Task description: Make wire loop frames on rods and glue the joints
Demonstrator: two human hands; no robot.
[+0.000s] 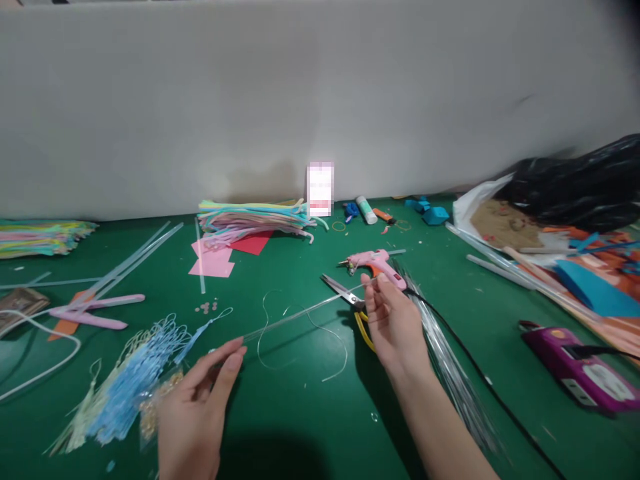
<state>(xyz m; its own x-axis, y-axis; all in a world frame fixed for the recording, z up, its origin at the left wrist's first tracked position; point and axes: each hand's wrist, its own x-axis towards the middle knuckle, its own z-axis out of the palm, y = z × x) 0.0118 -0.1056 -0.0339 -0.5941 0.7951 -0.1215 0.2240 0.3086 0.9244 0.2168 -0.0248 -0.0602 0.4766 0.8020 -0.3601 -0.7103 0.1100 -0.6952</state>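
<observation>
A thin transparent plastic strand [295, 313] is stretched between my two hands, rising slightly to the right. My left hand [203, 390] pinches its left end between thumb and fingers. Its other end sits in the fingertips of my right hand [397, 323]. Just behind the right hand lie scissors [350, 293] with yellow handles and a pink hot glue gun [373, 260]. Under the right forearm runs a bundle of shiny transparent strands [445, 360]. A loose, curled thread [345, 347] rests on the green table beneath the stretched strand.
Blue tassels [135, 380] and a bag of gold-coloured bits [150, 413] lie left. Pastel pipe cleaners [255, 220], pink paper [213, 260] and a bright phone-like screen [320, 190] are at the back. A purple device [580, 367] and the glue gun's black cable [480, 373] are right.
</observation>
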